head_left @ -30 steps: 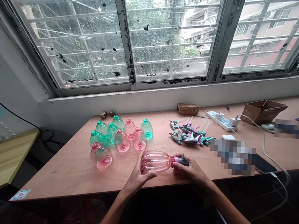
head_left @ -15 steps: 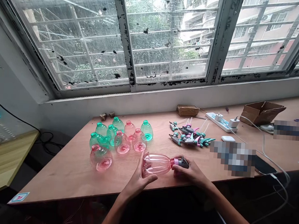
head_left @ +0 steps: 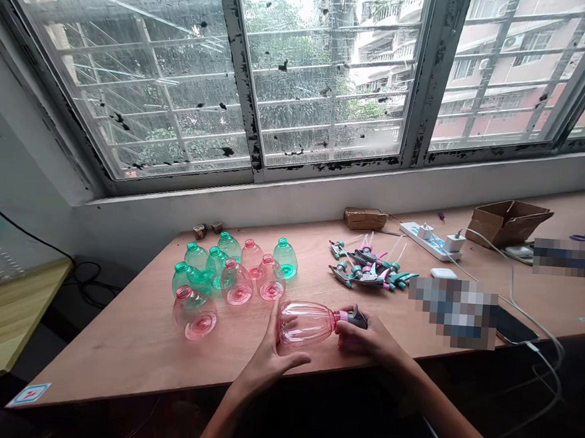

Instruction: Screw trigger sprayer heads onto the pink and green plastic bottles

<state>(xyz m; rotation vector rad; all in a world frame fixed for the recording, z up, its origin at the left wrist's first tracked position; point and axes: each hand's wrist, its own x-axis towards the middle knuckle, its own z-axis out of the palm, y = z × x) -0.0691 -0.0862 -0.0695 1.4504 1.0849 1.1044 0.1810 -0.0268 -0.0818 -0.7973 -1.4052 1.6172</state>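
Note:
A clear pink spray bottle (head_left: 308,325) lies on its side in the air just over the table's front edge, its neck pointing right. My left hand (head_left: 269,354) cups the bottle's base, fingers behind it and thumb stretched out below. Around the dark trigger spray head (head_left: 356,319) with its pink collar, my right hand (head_left: 371,341) is closed at the bottle's neck. Left of my hands stand several open-necked bottles, among them a pink bottle (head_left: 194,315) and a green bottle (head_left: 286,258). Beyond my right hand lies a pile of loose spray heads (head_left: 369,270) with thin tubes.
A power strip (head_left: 430,240) with plugged-in chargers sits at the back right, near an open cardboard box (head_left: 507,224). A white cable (head_left: 513,288) runs to a phone (head_left: 515,326). Further left is a second wooden table (head_left: 25,314).
Both hands keep their hold on the pink bottle and its spray head, almost in place. My left thumb has spread slightly away from the bottle. The camera view has shifted a little.

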